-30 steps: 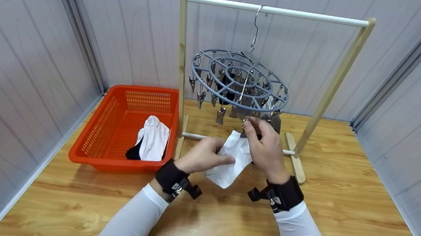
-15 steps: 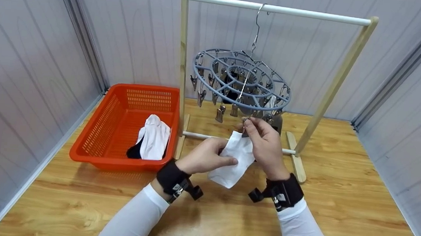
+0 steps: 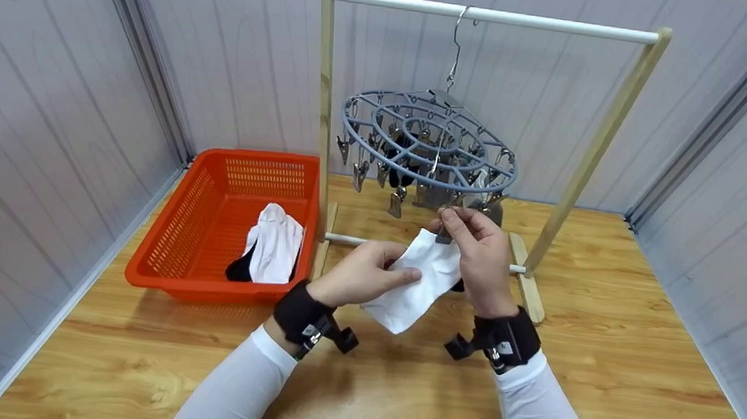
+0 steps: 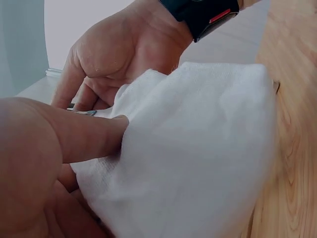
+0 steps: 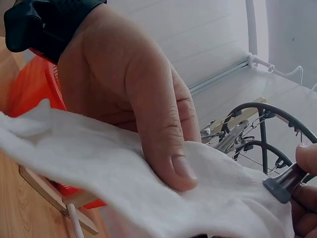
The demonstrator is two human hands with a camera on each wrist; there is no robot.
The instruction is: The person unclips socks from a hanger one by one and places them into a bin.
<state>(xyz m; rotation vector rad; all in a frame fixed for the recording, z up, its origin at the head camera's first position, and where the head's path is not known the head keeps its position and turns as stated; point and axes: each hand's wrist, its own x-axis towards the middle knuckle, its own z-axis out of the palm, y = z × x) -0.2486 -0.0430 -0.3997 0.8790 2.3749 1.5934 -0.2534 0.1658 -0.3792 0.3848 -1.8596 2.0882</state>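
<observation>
A white sock point(image 3: 410, 291) is held up in front of the rack, its edge pointing toward the round clip hanger. My left hand point(image 3: 362, 273) pinches it between thumb and fingers, with the thumb on top. My right hand point(image 3: 483, 263) pinches a metal clip point(image 3: 443, 236) that hangs from the hanger. In the right wrist view the clip's grey tip point(image 5: 280, 190) lies over the sock's edge, and right-hand fingertips press its handles. The left wrist view shows the sock covering part of both hands.
The grey round hanger point(image 3: 346, 117) with several dangling clips hangs tilted from the rack's white bar point(image 3: 557, 25). Darker items hang behind it, partly hidden. At left, an orange basket point(image 3: 210, 289) contains white fabric point(image 3: 274, 245) and a black piece point(image 3: 238, 268).
My right hand and the clip have shifted slightly right, and the sock's upper edge has moved with them. The hanger has turned and tipped a little. The basket's contents look the same.
</observation>
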